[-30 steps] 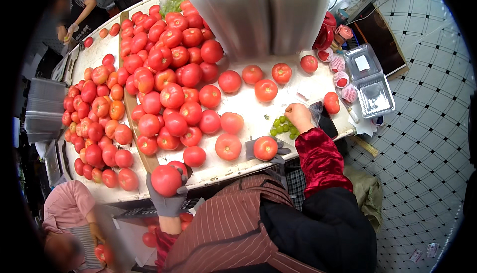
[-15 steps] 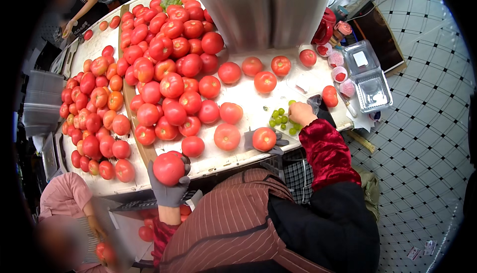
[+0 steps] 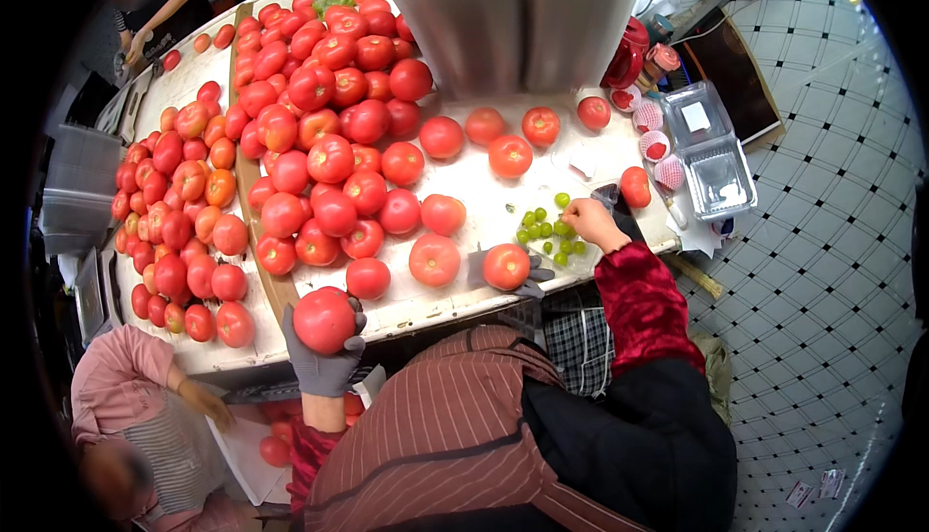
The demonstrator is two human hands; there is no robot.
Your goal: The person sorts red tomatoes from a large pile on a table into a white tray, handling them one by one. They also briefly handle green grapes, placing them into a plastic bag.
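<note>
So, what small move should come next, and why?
Perhaps the bare right hand should pinch one of the green fruits: its fingertips are right beside them, though whether it already grips one isn't clear, and the gloved left hand holds a tomato.

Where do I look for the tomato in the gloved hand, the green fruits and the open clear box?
Held tomato (image 3: 324, 320): head view, middle of its rounded side.
Green fruits (image 3: 546, 229): head view, one fruit mid-group.
Open clear box (image 3: 718, 185): head view, floor of its lower half.
</note>
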